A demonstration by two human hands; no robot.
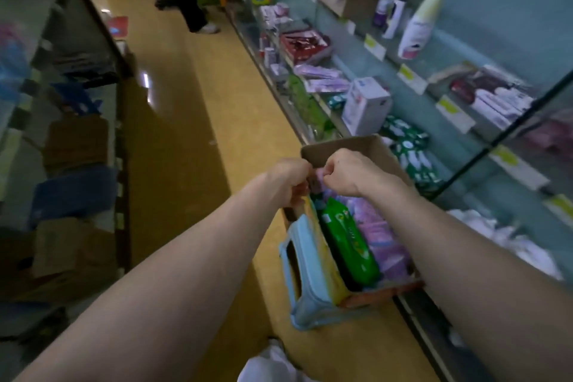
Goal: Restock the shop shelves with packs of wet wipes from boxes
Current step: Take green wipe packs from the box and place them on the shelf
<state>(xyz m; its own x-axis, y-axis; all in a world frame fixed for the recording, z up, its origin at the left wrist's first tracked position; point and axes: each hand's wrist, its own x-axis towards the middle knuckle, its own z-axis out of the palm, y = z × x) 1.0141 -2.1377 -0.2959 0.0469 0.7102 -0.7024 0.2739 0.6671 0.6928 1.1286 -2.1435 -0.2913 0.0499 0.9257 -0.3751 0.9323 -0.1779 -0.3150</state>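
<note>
Wipes (347, 242) (labels unreadable) in box (341, 146)

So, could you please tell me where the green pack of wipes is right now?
The green pack lies in the open cardboard box on the floor, lower centre-right of the head view, between the box's yellow side and the purple packs.

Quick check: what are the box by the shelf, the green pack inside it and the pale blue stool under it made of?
Box: brown cardboard, matte, thin raw edge. Green pack: soft plastic film, glossy, likely wet wipes. Stool: looks like moulded plastic, smooth, cut-out handle slot.
</note>
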